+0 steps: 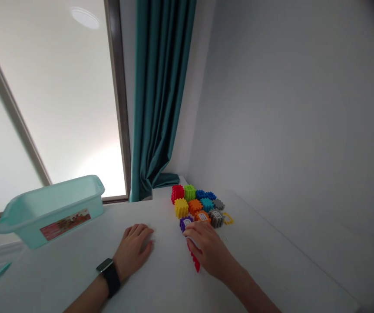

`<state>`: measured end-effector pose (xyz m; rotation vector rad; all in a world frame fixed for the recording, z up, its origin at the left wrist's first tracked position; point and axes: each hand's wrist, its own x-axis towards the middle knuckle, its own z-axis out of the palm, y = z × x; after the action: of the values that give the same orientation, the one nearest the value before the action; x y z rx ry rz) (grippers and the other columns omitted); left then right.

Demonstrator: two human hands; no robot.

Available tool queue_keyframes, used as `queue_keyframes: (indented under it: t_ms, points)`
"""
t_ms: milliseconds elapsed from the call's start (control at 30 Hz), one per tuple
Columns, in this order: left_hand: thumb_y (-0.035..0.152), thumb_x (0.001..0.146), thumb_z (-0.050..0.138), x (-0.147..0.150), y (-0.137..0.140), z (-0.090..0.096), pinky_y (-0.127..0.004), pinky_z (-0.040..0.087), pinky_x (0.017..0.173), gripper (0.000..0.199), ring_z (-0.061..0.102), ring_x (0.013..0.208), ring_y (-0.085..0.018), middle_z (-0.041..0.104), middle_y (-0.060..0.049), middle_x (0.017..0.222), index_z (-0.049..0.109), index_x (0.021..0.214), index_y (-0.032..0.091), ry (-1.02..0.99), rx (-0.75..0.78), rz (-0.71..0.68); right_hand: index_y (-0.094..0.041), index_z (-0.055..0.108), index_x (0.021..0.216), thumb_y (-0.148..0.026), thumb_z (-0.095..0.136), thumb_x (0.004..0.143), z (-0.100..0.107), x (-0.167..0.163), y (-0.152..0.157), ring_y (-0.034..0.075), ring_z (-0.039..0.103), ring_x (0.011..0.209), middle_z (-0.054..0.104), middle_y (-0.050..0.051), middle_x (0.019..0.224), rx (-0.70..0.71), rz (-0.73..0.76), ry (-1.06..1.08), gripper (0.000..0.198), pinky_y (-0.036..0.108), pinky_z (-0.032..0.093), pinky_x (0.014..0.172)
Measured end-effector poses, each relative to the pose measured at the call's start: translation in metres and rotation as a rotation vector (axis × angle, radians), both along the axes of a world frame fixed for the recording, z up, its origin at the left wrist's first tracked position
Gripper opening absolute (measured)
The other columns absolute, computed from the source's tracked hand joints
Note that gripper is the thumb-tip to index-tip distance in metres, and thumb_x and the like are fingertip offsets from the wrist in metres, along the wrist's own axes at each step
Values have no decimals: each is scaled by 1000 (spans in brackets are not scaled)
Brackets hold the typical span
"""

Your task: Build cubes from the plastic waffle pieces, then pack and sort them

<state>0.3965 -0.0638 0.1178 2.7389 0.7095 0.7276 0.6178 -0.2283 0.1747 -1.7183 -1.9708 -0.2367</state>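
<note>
My left hand (134, 251), with a dark watch (108, 270) on its wrist, rests on the white table (160, 282), thumb and fingers apart and nothing in them. A faint pale piece (157, 238) lies by its fingertips. My right hand (209, 247) is bent over the table at the near end of a group of toothed plastic blocks. Its fingertips reach the near side of a purple block (184, 223), with a gap between fingers and thumb. Under the thumb and palm lies a red toothed piece (196, 262), partly hidden. Whether the hand touches it I cannot tell.
Beyond my right hand sit red (177, 194), green (190, 191), yellow (181, 208), orange (195, 206), blue (205, 194), teal (206, 204) and grey (216, 218) blocks. A yellow frame (228, 218) lies right. A mint tub (66, 216) stands left; a wall (287, 152) borders the right.
</note>
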Motion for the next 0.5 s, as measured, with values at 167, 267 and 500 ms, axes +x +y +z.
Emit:
queue_keyframes:
  t_ms: [167, 267, 500]
  points:
    - [19, 84, 56, 0, -2, 1, -48, 41, 100, 33, 57, 110, -27, 66, -7, 114, 63, 115, 25, 5, -4, 9, -22, 65, 105, -14, 52, 94, -4, -34, 44, 21, 61, 100, 68, 4, 103, -114, 126, 25, 19, 39, 45, 96]
    - [19, 83, 57, 0, -3, 1, -48, 40, 100, 37, 56, 112, -27, 64, -8, 116, 62, 119, 25, 26, -3, 14, -21, 66, 98, -11, 55, 91, -18, -41, 61, 21, 61, 99, 69, 4, 99, -178, 99, -31, 17, 38, 45, 95]
    - [18, 82, 61, 1, -1, -1, -47, 40, 98, 26, 55, 111, -27, 62, -6, 115, 64, 107, 25, 15, -37, -5, -22, 65, 96, -5, 55, 86, -44, -53, 63, 23, 60, 100, 66, 5, 102, -200, 20, -27, 22, 39, 46, 91]
